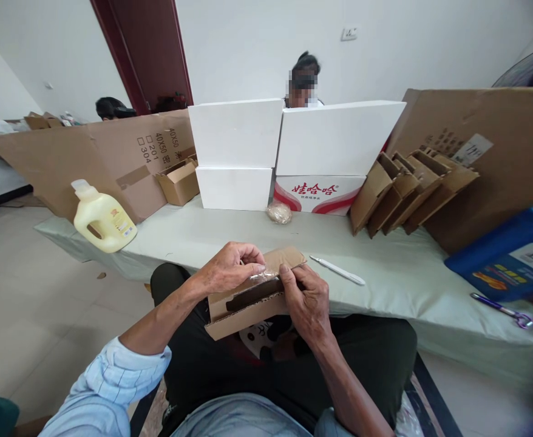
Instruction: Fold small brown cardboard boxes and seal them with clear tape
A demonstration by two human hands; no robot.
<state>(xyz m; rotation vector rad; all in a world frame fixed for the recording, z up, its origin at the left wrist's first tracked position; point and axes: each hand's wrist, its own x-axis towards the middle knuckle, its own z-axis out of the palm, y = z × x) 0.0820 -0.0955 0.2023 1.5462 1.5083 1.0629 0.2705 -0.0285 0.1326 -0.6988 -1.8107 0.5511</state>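
Observation:
A small flat brown cardboard box (248, 306) lies over my lap at the front edge of the table. My left hand (230, 267) is closed on its upper edge, fingertips pinching a strip of clear tape (266, 276) against the flap. My right hand (307, 300) grips the box's right side, thumb pressed on the same tape. A white utility knife (338, 271) lies on the table just right of my hands.
A pale cloth covers the table (385, 267). On it stand a cream detergent jug (102, 220), white foam boxes (289, 152), a tape roll (279, 212), a row of folded cardboard boxes (407, 191), a blue stool (507, 255) and purple scissors (503, 311). Another person (303, 79) sits behind the foam boxes.

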